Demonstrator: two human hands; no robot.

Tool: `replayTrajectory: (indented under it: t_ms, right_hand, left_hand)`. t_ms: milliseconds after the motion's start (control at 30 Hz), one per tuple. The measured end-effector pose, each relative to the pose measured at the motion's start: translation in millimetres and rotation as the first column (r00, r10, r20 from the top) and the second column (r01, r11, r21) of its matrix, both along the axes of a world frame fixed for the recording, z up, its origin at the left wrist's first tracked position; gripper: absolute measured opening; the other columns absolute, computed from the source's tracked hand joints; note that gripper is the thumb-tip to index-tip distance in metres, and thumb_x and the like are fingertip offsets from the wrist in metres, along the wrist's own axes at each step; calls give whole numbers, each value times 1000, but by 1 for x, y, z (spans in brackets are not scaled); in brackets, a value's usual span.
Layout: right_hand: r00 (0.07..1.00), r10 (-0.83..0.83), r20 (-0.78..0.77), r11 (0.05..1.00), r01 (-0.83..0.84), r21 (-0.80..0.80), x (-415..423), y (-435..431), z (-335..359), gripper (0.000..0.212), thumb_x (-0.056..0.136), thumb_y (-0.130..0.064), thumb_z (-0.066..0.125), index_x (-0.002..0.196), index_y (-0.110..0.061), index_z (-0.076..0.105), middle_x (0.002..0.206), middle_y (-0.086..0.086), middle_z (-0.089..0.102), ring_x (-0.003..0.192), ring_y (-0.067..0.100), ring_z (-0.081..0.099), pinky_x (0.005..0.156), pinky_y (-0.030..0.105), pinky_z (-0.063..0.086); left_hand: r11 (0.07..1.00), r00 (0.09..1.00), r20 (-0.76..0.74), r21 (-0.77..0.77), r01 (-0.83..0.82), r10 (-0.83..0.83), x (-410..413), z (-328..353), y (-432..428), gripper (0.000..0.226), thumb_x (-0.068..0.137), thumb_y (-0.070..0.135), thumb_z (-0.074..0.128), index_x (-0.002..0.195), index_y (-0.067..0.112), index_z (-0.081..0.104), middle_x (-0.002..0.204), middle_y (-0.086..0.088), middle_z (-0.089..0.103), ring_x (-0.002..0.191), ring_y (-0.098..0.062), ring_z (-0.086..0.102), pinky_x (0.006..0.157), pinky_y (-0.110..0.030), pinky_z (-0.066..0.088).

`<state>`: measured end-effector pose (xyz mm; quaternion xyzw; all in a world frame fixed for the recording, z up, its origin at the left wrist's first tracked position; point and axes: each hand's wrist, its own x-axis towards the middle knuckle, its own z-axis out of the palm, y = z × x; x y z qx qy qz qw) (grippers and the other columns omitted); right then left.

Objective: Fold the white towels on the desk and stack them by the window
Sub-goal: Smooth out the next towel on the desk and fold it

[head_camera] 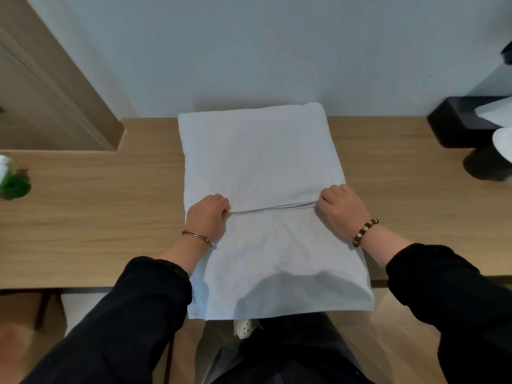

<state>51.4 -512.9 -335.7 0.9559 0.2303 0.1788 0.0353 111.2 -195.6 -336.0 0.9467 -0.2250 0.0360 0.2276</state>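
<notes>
White towel [263, 151], spread flat on the wooden desk [97, 217]. Its long axis ran from the person toward the wall [249, 51]. The far end, rounded and thick, lay at the foot of the wall; the near end pointed at the person and hung over the desk's front edge. The short axis lay left to right. A layered edge of the cloth crossed the towel about halfway along, seen as thin grey lines drawn taut between the two hands.

The left hand [207, 214] pinched the left end of that edge, its fingers curled on the cloth. The right hand [340, 209] pinched the right end in the same way, knuckles up. Both hands rested on the towel's upper surface, at its two long sides.

A metal bangle [196, 236] circled the left wrist and a bead bracelet [365, 231] the right; black sleeves [133, 314] covered both forearms.

On the desk, well apart from the towel: a blurred green plant [13, 184] at the far left, and a black box [457, 120] at the far right with white sheets rising from it. A wooden panel [41, 92] stood behind the desk's left part.
</notes>
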Motion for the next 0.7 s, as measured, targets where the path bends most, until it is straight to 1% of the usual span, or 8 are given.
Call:
replayTrajectory:
  t_ms: [67,167,300,433,633,700]
  right_hand:
    - [999,-22,30,999,22,-26,-2,-2,-1,18,76,1,66,62,-7,57,65,8,51,58,24,47,60,34,31]
    - [995,-78,65,997,79,-14,-1,-4,2,24,69,7,69,56,-8,54,60,7,49,56,25,48,60,34,28]
    - [985,-135,105,991,134,15,1,-4,3,25,70,7,67,56,-9,55,57,6,48,54,24,49,59,34,34]
    - [976,-177,125,984,173,46,-2,-5,-1,20,76,3,66,62,-8,58,60,6,50,56,25,48,63,34,32]
    - [978,-187,91,982,187,-2,-2,-17,-5,23,70,6,66,57,-9,53,59,7,48,55,24,46,64,34,28]
    - [965,-253,74,967,251,32,-3,-21,-4,25,70,5,68,56,-8,53,58,7,48,54,24,47,64,34,28]
  left_hand:
    - [1000,1000,0,11,2,-2,1,1,0,16,66,-6,76,67,4,63,69,-7,62,62,-29,58,48,-32,42]
    - [1000,1000,-5,29,1,-1,2,1,0,15,67,-5,74,68,4,63,70,-8,62,63,-29,58,49,-32,39]
    - [999,1000,-14,47,-20,21,2,-1,0,12,71,-2,73,70,5,63,72,-8,62,67,-30,58,52,-29,33]
    - [998,1000,-14,52,-27,28,3,-2,-1,11,71,-1,73,71,4,64,73,-8,62,68,-30,58,52,-31,37]
    - [998,1000,18,57,-17,16,1,-3,3,14,70,-4,72,71,5,62,71,-7,61,66,-29,57,49,-32,39]
    - [998,1000,26,56,-10,9,1,-3,5,16,68,-5,73,70,6,61,70,-7,61,65,-28,58,47,-33,40]
